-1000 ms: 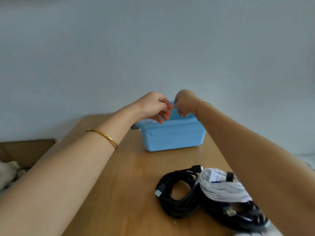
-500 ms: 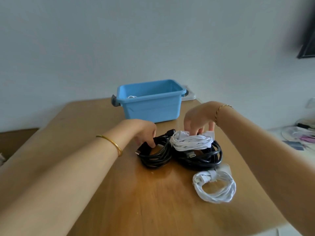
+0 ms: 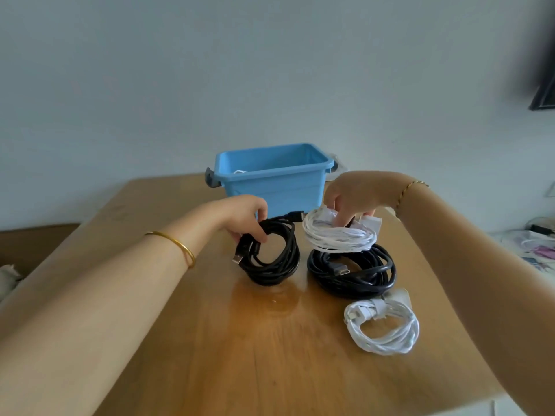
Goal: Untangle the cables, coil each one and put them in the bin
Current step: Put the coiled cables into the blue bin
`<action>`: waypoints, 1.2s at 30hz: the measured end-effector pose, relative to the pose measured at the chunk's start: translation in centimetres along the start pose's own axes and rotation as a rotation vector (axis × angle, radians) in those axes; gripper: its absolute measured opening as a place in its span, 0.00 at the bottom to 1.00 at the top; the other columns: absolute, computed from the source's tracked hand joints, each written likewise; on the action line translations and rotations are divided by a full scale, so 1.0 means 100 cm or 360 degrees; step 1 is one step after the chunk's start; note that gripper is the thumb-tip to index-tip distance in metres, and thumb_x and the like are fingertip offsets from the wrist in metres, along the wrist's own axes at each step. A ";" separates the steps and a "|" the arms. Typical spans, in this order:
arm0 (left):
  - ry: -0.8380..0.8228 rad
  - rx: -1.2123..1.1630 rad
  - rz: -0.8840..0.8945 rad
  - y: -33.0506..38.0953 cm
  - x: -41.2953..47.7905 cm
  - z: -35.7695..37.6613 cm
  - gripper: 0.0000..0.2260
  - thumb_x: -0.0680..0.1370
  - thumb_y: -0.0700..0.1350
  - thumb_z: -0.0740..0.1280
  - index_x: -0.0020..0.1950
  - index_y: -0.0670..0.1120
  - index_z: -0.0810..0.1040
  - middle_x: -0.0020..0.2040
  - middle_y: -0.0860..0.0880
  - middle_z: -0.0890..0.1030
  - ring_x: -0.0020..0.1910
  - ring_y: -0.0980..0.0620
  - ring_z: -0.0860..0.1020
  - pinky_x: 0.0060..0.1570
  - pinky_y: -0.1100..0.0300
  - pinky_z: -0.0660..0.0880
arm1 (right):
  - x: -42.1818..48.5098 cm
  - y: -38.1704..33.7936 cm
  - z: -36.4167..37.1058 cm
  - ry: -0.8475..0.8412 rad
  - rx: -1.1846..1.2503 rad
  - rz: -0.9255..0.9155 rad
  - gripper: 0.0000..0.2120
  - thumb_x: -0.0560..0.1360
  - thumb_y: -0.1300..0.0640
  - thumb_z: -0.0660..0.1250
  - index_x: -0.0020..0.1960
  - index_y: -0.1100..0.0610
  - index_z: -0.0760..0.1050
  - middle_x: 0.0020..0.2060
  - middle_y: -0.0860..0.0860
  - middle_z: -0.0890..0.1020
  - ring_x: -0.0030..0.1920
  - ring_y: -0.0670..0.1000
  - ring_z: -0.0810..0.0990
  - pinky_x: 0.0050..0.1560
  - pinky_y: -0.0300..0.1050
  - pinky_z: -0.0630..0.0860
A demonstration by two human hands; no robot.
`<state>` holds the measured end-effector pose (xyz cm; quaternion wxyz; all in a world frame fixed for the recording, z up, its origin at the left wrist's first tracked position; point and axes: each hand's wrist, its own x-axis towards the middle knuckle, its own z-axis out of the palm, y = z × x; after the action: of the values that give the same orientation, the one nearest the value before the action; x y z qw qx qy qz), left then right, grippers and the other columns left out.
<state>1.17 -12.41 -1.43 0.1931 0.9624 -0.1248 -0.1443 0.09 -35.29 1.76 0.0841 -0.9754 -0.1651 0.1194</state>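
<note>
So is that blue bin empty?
Not empty: a bit of white cable shows inside the blue bin, at its left end. How much, cannot tell.

- bin (image 3: pixel 270 187): light blue, dark grey handles
- left cable coil (image 3: pixel 279 265): black, silver plug tip
- upper right cable coil (image 3: pixel 339 240): white
- lower right cable coil (image 3: pixel 360 279): black
- nearest cable coil (image 3: pixel 387 336): white
- table (image 3: pixel 270 361): honey-brown wood grain
- bangle (image 3: pixel 180 246), chain bracelet (image 3: pixel 411 187): gold
- wall (image 3: pixel 210 70): pale grey

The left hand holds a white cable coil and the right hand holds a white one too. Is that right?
Not quite: the head view shows the left hand gripping a black cable coil, not a white one. The right hand does hold a white cable coil.
</note>
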 end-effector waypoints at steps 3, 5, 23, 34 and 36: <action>0.0027 -0.0114 0.0000 0.003 -0.008 -0.024 0.11 0.72 0.40 0.74 0.48 0.45 0.73 0.46 0.43 0.82 0.40 0.46 0.84 0.45 0.51 0.82 | -0.002 -0.003 -0.016 0.0192 0.0167 0.0011 0.08 0.70 0.56 0.72 0.44 0.48 0.74 0.40 0.45 0.77 0.39 0.46 0.77 0.39 0.41 0.79; 0.0088 -0.0220 -0.0001 0.006 -0.012 -0.046 0.11 0.73 0.39 0.74 0.48 0.44 0.73 0.45 0.42 0.83 0.39 0.47 0.84 0.45 0.51 0.82 | -0.002 -0.004 -0.029 0.0394 0.0413 0.0033 0.09 0.70 0.58 0.72 0.46 0.51 0.75 0.42 0.47 0.79 0.39 0.47 0.79 0.42 0.44 0.81; 0.0602 -0.0317 -0.0565 0.007 0.092 -0.114 0.09 0.74 0.40 0.71 0.49 0.36 0.77 0.38 0.38 0.81 0.38 0.42 0.83 0.46 0.51 0.82 | 0.153 -0.006 -0.074 0.0979 0.0635 0.0396 0.13 0.69 0.59 0.72 0.33 0.59 0.69 0.31 0.53 0.75 0.36 0.55 0.78 0.36 0.49 0.78; 0.0130 0.0649 -0.0777 0.011 0.122 -0.088 0.16 0.83 0.47 0.57 0.66 0.40 0.72 0.40 0.45 0.73 0.49 0.45 0.76 0.50 0.58 0.72 | 0.192 -0.019 -0.039 0.0182 -0.0251 0.0398 0.12 0.79 0.60 0.59 0.55 0.64 0.77 0.39 0.56 0.78 0.40 0.55 0.75 0.39 0.45 0.71; 0.0113 0.0769 -0.0770 0.006 0.128 -0.085 0.15 0.82 0.48 0.57 0.63 0.42 0.72 0.37 0.46 0.70 0.49 0.46 0.78 0.50 0.57 0.72 | 0.191 -0.021 -0.034 0.0010 -0.0336 0.0382 0.13 0.80 0.63 0.54 0.49 0.66 0.77 0.47 0.61 0.79 0.39 0.56 0.73 0.44 0.45 0.68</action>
<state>15.71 -13.92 3.38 -0.0761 0.9865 0.0833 -0.1187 17.88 -27.19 1.56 -0.0333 -0.9919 -0.0586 0.1076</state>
